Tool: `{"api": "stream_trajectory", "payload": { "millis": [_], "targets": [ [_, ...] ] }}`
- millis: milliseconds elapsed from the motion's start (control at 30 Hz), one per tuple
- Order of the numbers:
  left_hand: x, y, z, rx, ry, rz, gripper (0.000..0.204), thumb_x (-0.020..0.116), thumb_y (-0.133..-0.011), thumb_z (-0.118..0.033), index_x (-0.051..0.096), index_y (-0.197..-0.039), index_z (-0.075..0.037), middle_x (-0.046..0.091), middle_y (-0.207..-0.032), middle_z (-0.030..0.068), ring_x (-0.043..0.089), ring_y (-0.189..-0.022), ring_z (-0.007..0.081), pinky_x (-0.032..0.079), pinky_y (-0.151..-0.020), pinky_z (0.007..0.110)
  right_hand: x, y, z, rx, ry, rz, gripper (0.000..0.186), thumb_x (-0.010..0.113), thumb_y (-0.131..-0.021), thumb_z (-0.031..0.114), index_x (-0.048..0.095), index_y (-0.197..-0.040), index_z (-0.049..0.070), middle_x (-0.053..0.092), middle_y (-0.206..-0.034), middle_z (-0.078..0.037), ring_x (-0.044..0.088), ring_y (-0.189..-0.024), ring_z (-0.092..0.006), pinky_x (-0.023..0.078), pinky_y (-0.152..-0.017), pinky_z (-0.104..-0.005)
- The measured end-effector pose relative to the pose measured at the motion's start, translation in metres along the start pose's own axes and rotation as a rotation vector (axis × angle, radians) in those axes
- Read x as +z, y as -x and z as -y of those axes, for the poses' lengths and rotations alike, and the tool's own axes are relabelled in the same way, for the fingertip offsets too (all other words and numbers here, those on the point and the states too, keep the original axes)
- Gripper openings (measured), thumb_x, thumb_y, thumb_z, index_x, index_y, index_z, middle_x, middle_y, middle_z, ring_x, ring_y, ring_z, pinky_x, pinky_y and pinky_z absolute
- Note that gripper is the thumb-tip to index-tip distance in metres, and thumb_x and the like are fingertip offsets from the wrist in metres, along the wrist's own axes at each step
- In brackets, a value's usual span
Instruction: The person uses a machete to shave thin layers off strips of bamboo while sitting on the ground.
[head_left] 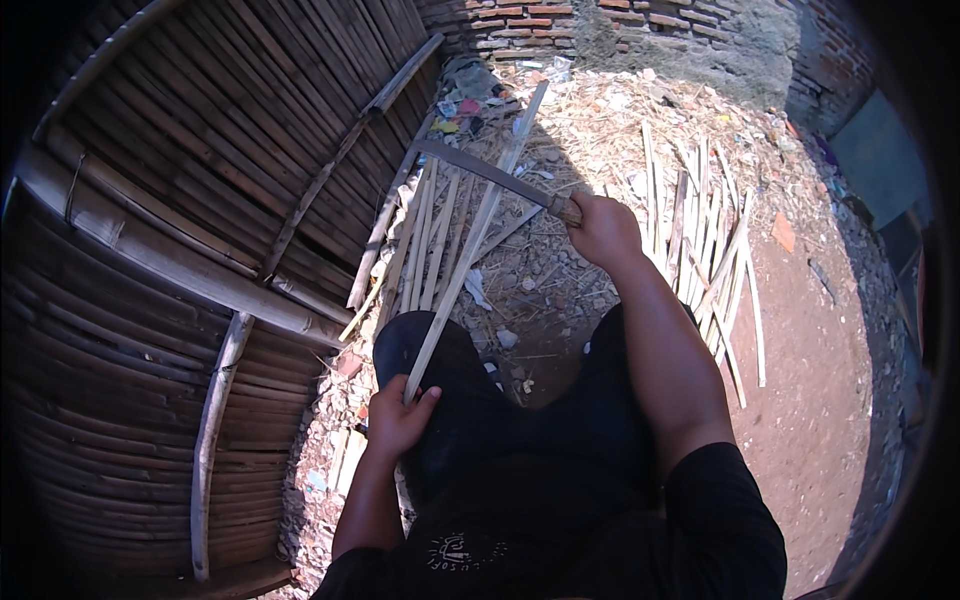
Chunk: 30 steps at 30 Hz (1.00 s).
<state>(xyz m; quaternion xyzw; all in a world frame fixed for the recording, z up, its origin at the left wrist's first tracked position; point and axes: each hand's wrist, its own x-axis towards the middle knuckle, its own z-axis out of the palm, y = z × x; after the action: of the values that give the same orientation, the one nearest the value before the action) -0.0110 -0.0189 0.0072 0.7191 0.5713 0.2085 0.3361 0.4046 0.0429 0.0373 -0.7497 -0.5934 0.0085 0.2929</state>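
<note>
My left hand [405, 415] grips the lower end of a long pale bamboo strip [470, 250], which slants up and away across my left thigh. My right hand [600, 230] is closed on the wooden handle of a long dark-bladed machete [490, 172]. Its blade reaches leftward across the strip's upper part; whether it touches the strip I cannot tell. Beyond my left knee, more loose strips [430, 230] lie on the rubble.
A bamboo slat wall [150, 200] with round poles runs along my left. A brick wall [650, 25] stands ahead, behind straw and scraps. A spread of pale strips [708, 260] lies on the dirt ground [810, 400] to my right, beside my right knee.
</note>
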Motion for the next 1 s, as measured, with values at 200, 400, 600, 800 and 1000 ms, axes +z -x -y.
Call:
{"api": "stream_trajectory", "payload": {
  "millis": [200, 400, 600, 800, 1000],
  "targets": [
    [0.001, -0.002, 0.003, 0.028, -0.016, 0.0, 0.034, 0.081, -0.093, -0.031, 0.061, -0.086, -0.004, 0.059, -0.068, 0.0006, 0.054, -0.064, 0.0088, 0.046, -0.06, 0.03, -0.003, 0.014, 0.012, -0.074, -0.006, 0.104, 0.032, 0.073, -0.08, 0.018, 0.072, -0.112, 0.013, 0.075, -0.095, -0.018, 0.072, -0.096, -0.0391, 0.056, -0.084, -0.0517],
    [0.0, 0.001, 0.001, 0.003, -0.046, 0.006, 0.034, 0.081, -0.093, -0.032, 0.063, -0.089, -0.003, 0.062, -0.071, 0.0022, 0.056, -0.067, 0.0096, 0.048, -0.062, 0.031, 0.01, 0.023, 0.041, -0.502, 0.129, 0.459, 0.031, 0.072, -0.077, 0.018, 0.072, -0.107, 0.015, 0.074, -0.094, -0.015, 0.072, -0.096, -0.0381, 0.056, -0.086, -0.0523],
    [0.001, 0.0, 0.005, 0.032, -0.006, -0.027, 0.038, 0.083, -0.091, -0.036, 0.065, -0.089, -0.003, 0.061, -0.067, 0.005, 0.059, -0.062, 0.0148, 0.049, -0.061, 0.033, 0.003, 0.008, 0.011, -0.13, -0.003, 0.15, 0.026, 0.074, -0.08, 0.022, 0.072, -0.105, 0.013, 0.074, -0.092, -0.017, 0.071, -0.095, -0.0404, 0.056, -0.086, -0.0528],
    [0.002, -0.002, 0.005, 0.052, 0.001, -0.024, 0.038, 0.083, -0.09, -0.037, 0.065, -0.088, -0.003, 0.061, -0.065, 0.0057, 0.06, -0.061, 0.0157, 0.049, -0.06, 0.034, -0.004, 0.01, 0.005, 0.027, -0.139, 0.137, 0.027, 0.075, -0.084, 0.026, 0.072, -0.106, 0.01, 0.074, -0.095, -0.021, 0.071, -0.095, -0.0433, 0.056, -0.084, -0.0533],
    [0.002, -0.001, 0.007, 0.028, 0.02, -0.043, 0.039, 0.082, -0.091, -0.037, 0.065, -0.088, -0.003, 0.064, -0.067, 0.0068, 0.063, -0.063, 0.0162, 0.05, -0.061, 0.035, 0.017, 0.023, 0.038, -0.416, 0.059, 0.372, 0.031, 0.077, -0.076, 0.02, 0.071, -0.105, 0.01, 0.073, -0.088, -0.018, 0.072, -0.091, -0.0408, 0.055, -0.086, -0.0532]
  ]
}}
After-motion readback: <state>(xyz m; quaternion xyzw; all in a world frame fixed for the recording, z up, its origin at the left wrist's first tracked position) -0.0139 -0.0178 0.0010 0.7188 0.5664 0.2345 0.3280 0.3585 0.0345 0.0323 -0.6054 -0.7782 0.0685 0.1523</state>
